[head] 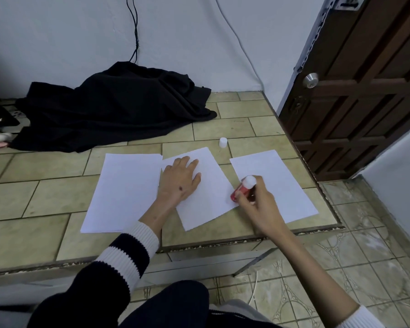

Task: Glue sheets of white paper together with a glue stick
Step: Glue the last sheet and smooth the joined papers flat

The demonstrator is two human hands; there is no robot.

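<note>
The red plastic glue stick with a white twist base (243,188) was gripped in the right hand (256,204), fingers wrapped round its barrel, its tip pressed at the right edge of the middle sheet of thin white paper (199,200). That sheet was pinned flat under the spread, open-palmed left hand (179,179). It was flanked by a left white sheet (126,192), slightly overlapped, and a separate right white sheet (277,185), all on the beige tiled platform (33,209). The small white cap (223,142) stood just beyond. The paper was judged light, limp and prone to sliding or creasing, best held down flat near the glued edge.
</note>
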